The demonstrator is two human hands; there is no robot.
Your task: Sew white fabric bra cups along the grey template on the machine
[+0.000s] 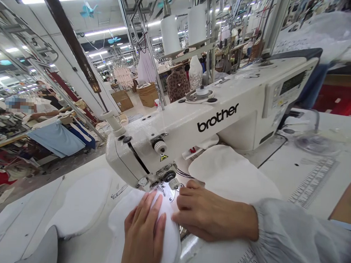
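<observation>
A white sewing machine (181,124) marked "brother" spans the table, with its lit needle area just beyond my hands. My left hand (145,227) lies flat on a white fabric piece (170,240), fingers stretched toward the presser foot. Close to the needle on the right, my right hand (204,210) has its fingers curled and pinched at the fabric's edge. Whether anything is between those fingers is hidden. Behind my right wrist lies another rounded white fabric piece (232,172) under the machine arm.
More white cut pieces (79,201) lie to the left on the table. Printed rulers (314,182) mark the right side. A clear round dish (317,141) sits near the machine's base. Thread cones (170,34) stand above, and a dark pole (71,38) slants down at the left.
</observation>
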